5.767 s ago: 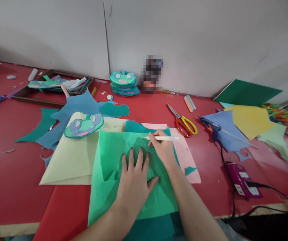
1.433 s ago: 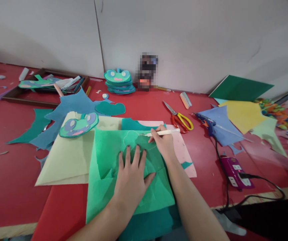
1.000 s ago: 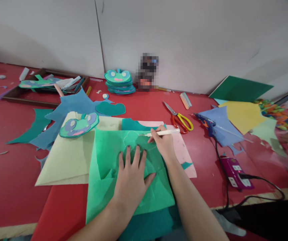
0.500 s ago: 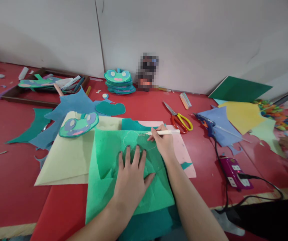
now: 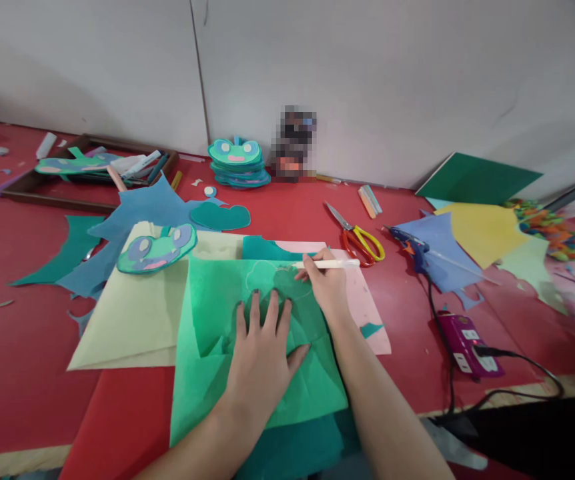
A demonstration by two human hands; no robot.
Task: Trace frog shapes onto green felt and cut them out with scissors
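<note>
Nearest the counter (image 5: 27, 373) edge, the left hand (image 5: 262, 357) lay flat with fingers spread, gripping nothing, pressing down the green sheet (image 5: 217, 373) that overlapped a pale yellow sheet (image 5: 132, 320). Just beyond, the right hand (image 5: 326, 283) pinched a white pen (image 5: 330, 264), tip on a faint outline drawn on the green sheet, with a pink sheet (image 5: 367, 307) under its wrist. Farther back lay yellow-handled scissors (image 5: 360, 239), a blue glue gun (image 5: 412, 247) right of them, and a stack of frog cutouts (image 5: 237, 163) by the wall.
</note>
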